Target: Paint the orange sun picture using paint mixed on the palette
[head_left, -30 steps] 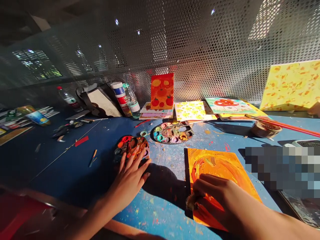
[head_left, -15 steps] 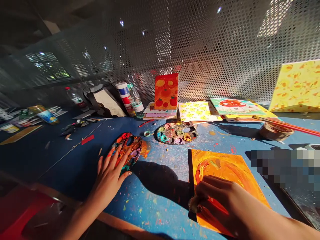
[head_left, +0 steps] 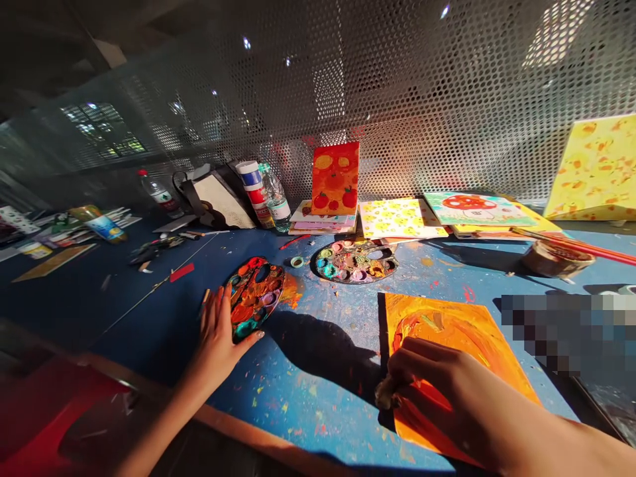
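Set on the table (head_left: 298, 401) with a near palette (head_left: 254, 293) at the left hand (head_left: 218, 331), a canvas (head_left: 477, 338) under the right hand (head_left: 440, 384) and a far palette (head_left: 354, 262) behind.

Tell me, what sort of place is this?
Probably a painting studio or art classroom: the dark oval palette smeared with red and orange paint, the orange-painted rectangular canvas and the paint-speckled blue table suggest it.

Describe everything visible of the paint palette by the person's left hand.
The paint palette looks like plastic, dark-rimmed, with round wells and a dark oval opening towards its far side. Red and orange paint smears it; teal paint lies at the near end, lilac in a well on the right. It lies flat on the blue table, the left hand apparently touching and partly hiding its left edge.
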`<state>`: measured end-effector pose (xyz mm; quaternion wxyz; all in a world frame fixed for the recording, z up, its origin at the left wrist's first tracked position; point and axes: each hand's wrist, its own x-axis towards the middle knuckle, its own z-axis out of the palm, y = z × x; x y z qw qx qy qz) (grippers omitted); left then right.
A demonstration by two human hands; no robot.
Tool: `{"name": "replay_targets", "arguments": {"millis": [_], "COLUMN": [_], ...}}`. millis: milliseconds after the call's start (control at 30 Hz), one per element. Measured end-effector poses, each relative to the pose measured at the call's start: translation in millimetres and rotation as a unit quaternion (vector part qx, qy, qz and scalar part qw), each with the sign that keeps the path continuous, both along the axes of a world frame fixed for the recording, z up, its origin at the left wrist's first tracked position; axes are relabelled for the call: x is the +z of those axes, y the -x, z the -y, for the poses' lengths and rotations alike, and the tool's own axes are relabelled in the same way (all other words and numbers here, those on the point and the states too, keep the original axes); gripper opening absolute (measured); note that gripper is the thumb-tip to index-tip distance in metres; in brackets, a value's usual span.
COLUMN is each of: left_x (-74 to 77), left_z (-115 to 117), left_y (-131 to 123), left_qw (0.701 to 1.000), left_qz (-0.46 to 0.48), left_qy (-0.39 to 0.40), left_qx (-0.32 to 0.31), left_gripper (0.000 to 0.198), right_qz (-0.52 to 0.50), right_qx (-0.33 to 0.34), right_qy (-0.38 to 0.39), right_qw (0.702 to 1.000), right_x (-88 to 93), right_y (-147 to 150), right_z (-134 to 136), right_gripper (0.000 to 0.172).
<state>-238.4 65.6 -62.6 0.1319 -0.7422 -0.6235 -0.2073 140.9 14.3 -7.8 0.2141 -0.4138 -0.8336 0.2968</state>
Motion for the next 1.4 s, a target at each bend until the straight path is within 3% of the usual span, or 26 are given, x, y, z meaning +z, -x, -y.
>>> {"name": "replay_targets", "arguments": {"millis": [200, 500, 600, 767, 1000, 1233, 1400], "left_x": [1.7, 3.9, 3.6, 6.1, 5.8, 18.7, 20.7], "left_z": [-3.4, -2.4, -2.5, 0.1, 3.0, 12.7, 18.9], "left_y": [0.1, -0.6, -1.8, -9.2, -14.9, -13.2, 9.3], "left_qw": [0.999, 1.0, 1.0, 0.999, 0.999, 0.999, 0.998], "left_qz": [0.023, -0.004, 0.01, 0.044, 0.039, -0.016, 0.031], "left_qy": [0.023, 0.011, 0.022, 0.021, 0.004, -0.028, 0.033], "left_qx": [0.021, 0.007, 0.01, 0.01, 0.002, 0.004, 0.048], "left_gripper": [0.093, 0.093, 0.093, 0.092, 0.087, 0.087, 0.103], "right_qz": [0.051, 0.036, 0.063, 0.109, 0.139, 0.143, 0.146], "right_qx": [0.039, 0.048, 0.027, 0.013, -0.009, -0.011, 0.013], "right_qy": [-0.071, -0.042, -0.027, -0.079, -0.089, -0.081, -0.047], "right_qw": [0.995, 0.997, 0.997, 0.991, 0.986, 0.986, 0.988], "right_x": [-2.6, -2.6, -0.3, -0.9, 0.6, -1.7, 3.5], "right_y": [2.0, 17.2, 37.6, 80.8, 127.3, 144.7, 146.2], "right_z": [-11.0, -40.3, -61.1, -109.3, -165.7, -176.0, -178.6], "right_gripper": [0.019, 0.022, 0.024, 0.028, 0.03, 0.034, 0.023]}}
